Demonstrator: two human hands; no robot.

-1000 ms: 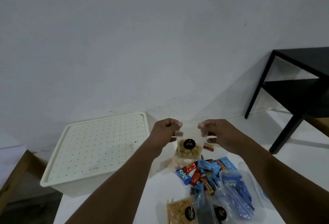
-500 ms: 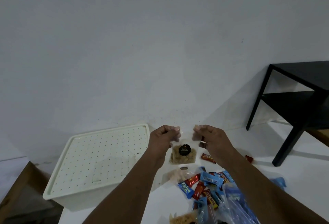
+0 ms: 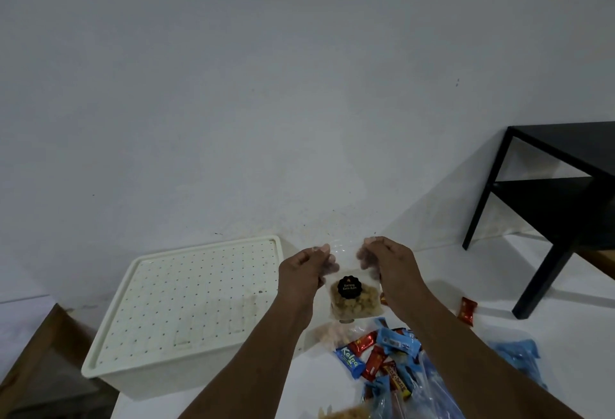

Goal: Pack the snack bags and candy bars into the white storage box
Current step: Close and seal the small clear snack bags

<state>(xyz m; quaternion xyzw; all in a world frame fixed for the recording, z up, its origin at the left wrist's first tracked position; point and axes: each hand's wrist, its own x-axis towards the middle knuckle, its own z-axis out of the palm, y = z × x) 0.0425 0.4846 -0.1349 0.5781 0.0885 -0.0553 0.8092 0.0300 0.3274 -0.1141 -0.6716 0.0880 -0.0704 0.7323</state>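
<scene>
I pinch the clear snack bag (image 3: pixel 353 295) by its top corners, left hand (image 3: pixel 304 274) and right hand (image 3: pixel 387 264) closed, contents hanging; the white storage box (image 3: pixel 186 312) remains lidded.

Dim, flat, bluish indoor light; soft shadows, wide-angle bending at edges.

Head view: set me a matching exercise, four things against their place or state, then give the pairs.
Things:
1. clear snack bag
2. white storage box
3. lone red candy bar
4. black table

Places or states:
A. lid on, at the left
B. held up by both hands
C. stands at the right, by the wall
D. lies alone, right of the right hand

Pairs: 1-B, 2-A, 3-D, 4-C. The left hand pinches the bag's other top corner.
</scene>
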